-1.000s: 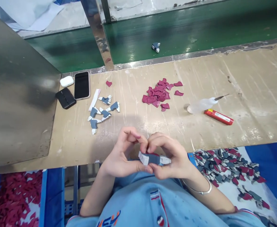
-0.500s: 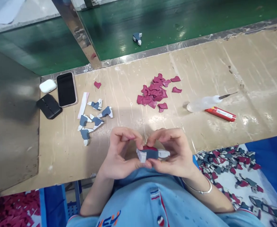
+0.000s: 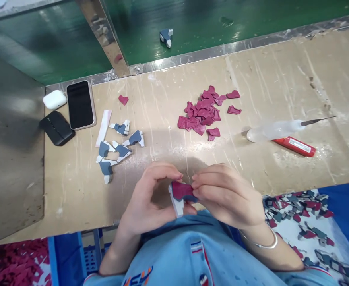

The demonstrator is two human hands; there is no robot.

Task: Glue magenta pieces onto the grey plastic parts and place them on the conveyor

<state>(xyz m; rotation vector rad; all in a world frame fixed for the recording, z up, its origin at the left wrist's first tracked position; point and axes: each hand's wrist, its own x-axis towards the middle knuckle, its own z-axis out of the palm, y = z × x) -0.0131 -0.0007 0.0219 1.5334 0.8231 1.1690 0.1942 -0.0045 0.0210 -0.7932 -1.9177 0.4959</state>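
Note:
Close to my body, above the table's front edge, is a small plastic part [image 3: 183, 194] in grey-blue and white with a maroon piece on its upper face. My right hand [image 3: 229, 194] pinches its right end, fingers over it and covering that end. My left hand [image 3: 152, 196] curves round the left side, its thumb under the white end and its index fingertip just above the part. Beyond my hands lies a pile of maroon pieces [image 3: 202, 113]. To the left, several grey-blue and white parts [image 3: 122, 151] lie loose, with a single maroon piece [image 3: 123, 99] behind them.
A phone [image 3: 80, 105], a white case [image 3: 54, 99] and a black case [image 3: 57, 128] lie far left. At right are a needle-tipped bottle [image 3: 274, 130] and a red tube [image 3: 296, 146]. Blue bins below hold maroon pieces [image 3: 22, 262] and finished-looking parts [image 3: 299, 210]. Another part [image 3: 165, 37] sits on the green surface.
The held part has been turned so its maroon face points up toward me. My right hand has shifted from a thumb-and-finger pinch to fingers laid over the right end.

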